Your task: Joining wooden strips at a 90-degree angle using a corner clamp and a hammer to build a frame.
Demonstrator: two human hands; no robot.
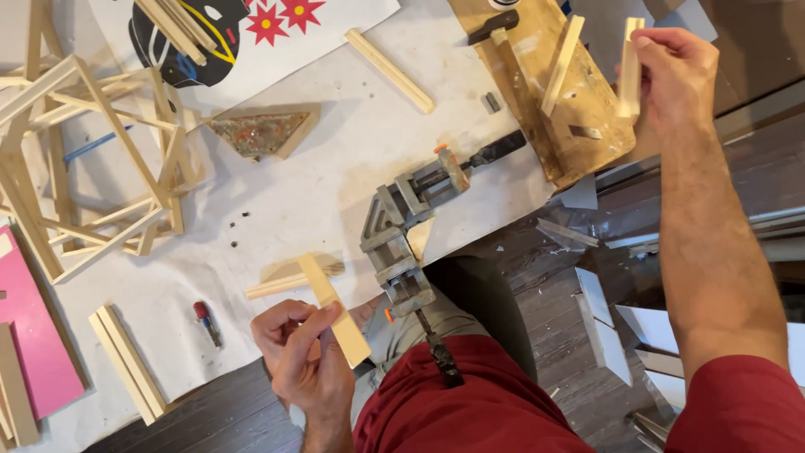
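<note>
Red cloth of the person's clothing fills the lower edge, and just above it the left hand (303, 356) has its grip closed around a short flat wooden strip (335, 310) with a mitred end, held over the near edge of the bench (335, 168); the right hand (675, 71) is raised far off to the right, its grip pinched on a second wooden piece (631, 67) beside a stained work board (553, 92) that carries another strip and a dark tool; between the two hands a grey metal corner clamp (402, 235) sits at the bench edge with nothing seated in it, so both pieces appear cut but unjoined; to judge by the stack of finished open wooden frames (92, 159) at far left, several are done; loose strips (126, 361) lie at the left near a small red-tipped tool (206, 323); a triangular corner offcut (260, 130) and a printed sheet (243, 25) crowd the middle of the bench, though nothing blocks the clamp.
</note>
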